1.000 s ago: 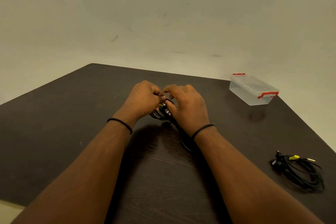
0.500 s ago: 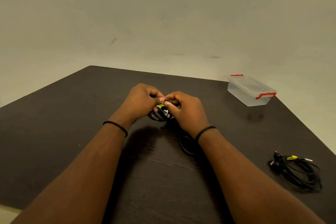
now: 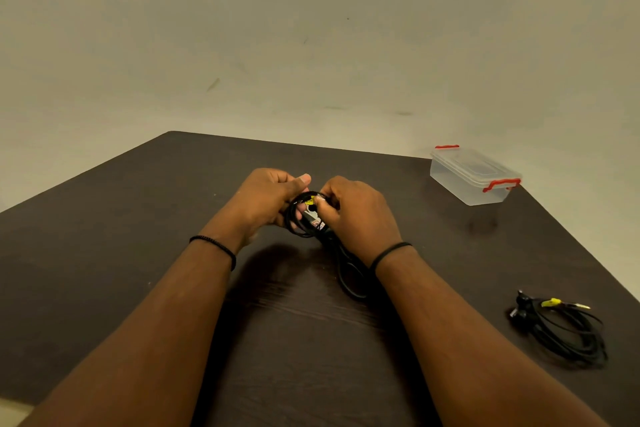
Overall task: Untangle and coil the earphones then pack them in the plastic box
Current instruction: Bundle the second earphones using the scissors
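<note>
My left hand (image 3: pixel 266 199) and right hand (image 3: pixel 356 211) meet over the middle of the table (image 3: pixel 104 253), holding the black earphones (image 3: pixel 308 215) between them just above the dark wood. The left fingers are curled through a small loop of cable with the thumb raised along its top, so the loop serves as the former around which the cord is wound. The right fingertips pinch the cable at its yellow tag (image 3: pixel 312 199), apparently to guide that end around the loop. A slack length of cord (image 3: pixel 349 274) trails back from under my right wrist toward the near edge and lies on the table, free to feed into the coil; I judge the coiling to be partly done, not finished.

The plastic box (image 3: pixel 471 180) stands at the far right corner, well apart from my hands, with its lid on and its red clips (image 3: pixel 500 184) apparently down; it is out of the working area until packing and would need opening first. A second set of earphones (image 3: pixel 561 329), also black with a yellow tag, lies bundled near the right edge, closer to me. Whether that set is neatly coiled or merely heaped, I cannot tell.
</note>
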